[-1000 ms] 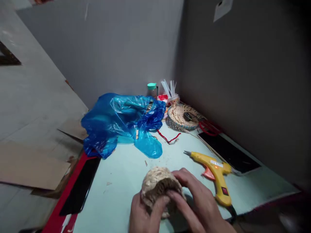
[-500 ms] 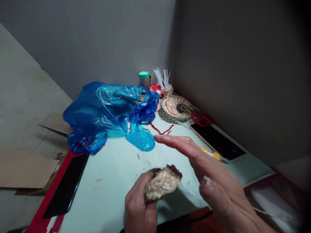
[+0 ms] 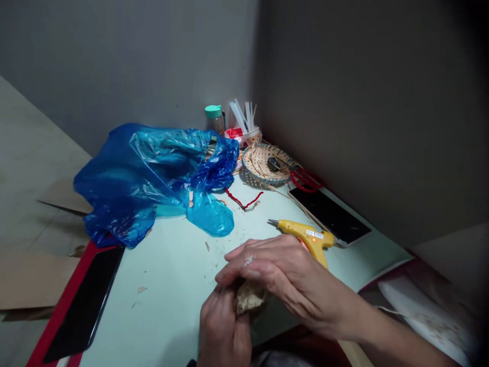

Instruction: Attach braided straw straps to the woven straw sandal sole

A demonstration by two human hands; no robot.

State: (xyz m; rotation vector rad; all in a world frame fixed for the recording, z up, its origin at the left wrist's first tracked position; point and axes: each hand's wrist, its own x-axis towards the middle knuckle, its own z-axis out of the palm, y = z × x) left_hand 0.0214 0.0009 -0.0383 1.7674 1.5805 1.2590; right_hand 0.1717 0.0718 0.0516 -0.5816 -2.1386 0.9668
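Beige piece [image 3: 249, 299] — the right hand [image 3: 284, 272] hides most.

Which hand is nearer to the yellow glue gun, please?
Right. The right hand partly covers the yellow glue gun in view; the left hand is farther, toward the lower left.

Item: head camera, one, worn by the person, facing forward and down.
From where I am standing, it is looking across the table [image 3: 164, 285] from its near side, pointing toward the corner of the grey walls [image 3: 160, 61]; the left hand [image 3: 221, 326] and right hand [image 3: 290, 275] are sitting nearest the lens; the blue bag [image 3: 153, 173] is lying farther off; the floor [image 3: 30, 137] is showing at left.
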